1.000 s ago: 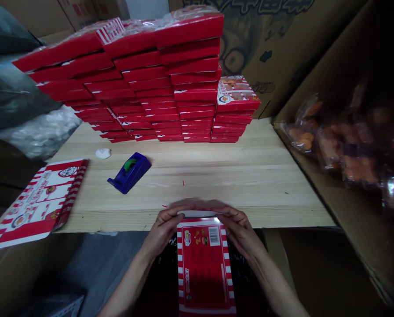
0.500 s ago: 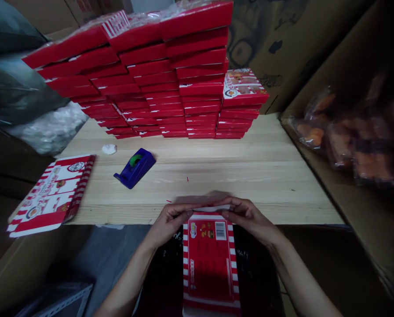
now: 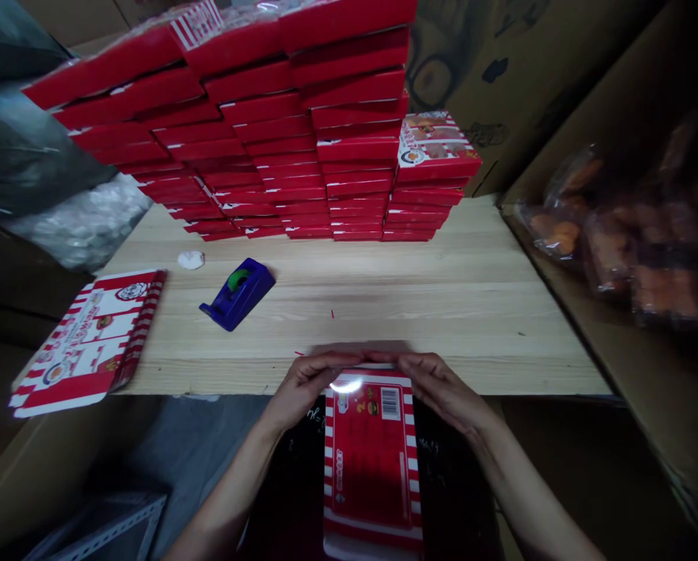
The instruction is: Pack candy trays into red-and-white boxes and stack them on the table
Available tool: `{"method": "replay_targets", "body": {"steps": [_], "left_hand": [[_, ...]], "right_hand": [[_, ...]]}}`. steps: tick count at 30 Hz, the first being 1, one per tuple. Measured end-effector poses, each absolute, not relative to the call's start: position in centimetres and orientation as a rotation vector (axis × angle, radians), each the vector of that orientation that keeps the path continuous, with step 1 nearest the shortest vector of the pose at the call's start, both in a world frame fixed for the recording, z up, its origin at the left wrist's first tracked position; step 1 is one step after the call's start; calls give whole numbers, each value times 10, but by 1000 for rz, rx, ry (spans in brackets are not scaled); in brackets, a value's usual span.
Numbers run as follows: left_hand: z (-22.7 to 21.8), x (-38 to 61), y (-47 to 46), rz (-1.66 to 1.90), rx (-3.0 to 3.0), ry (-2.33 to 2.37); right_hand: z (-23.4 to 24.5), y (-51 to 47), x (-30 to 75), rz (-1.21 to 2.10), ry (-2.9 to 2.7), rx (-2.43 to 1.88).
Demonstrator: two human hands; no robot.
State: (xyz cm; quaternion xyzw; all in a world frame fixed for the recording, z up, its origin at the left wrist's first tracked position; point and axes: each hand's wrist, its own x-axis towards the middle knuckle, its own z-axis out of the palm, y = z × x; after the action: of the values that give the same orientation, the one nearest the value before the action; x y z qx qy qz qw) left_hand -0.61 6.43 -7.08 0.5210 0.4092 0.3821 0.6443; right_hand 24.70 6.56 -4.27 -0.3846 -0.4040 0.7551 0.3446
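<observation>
A red box with white-striped sides and a barcode extends from the table's front edge toward my body. My left hand grips its far left corner, the thumb on the near side and the fingers behind the far end. At the far right corner, my right hand holds the box in the same way, fingers bent over the end. The flap at that end lies mostly hidden under my fingers. A bright glare covers the box's upper left part.
Stacked red boxes form a wall along the back of the wooden table. A blue tape dispenser and a white crumpled scrap lie left of centre. Flat printed cartons overhang the left edge. Bagged orange items are at right.
The white flap that stood up at the box's far end is now folded down under my fingers. Both hands have closed in over that end, and the view has shifted slightly.
</observation>
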Motion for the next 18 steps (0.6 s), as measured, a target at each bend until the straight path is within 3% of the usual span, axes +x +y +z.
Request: {"method": "replay_targets", "body": {"steps": [18], "left_hand": [[-25, -6, 80, 625, 1285, 929]], "right_hand": [[-19, 72, 256, 1852, -1259, -1121]]}}
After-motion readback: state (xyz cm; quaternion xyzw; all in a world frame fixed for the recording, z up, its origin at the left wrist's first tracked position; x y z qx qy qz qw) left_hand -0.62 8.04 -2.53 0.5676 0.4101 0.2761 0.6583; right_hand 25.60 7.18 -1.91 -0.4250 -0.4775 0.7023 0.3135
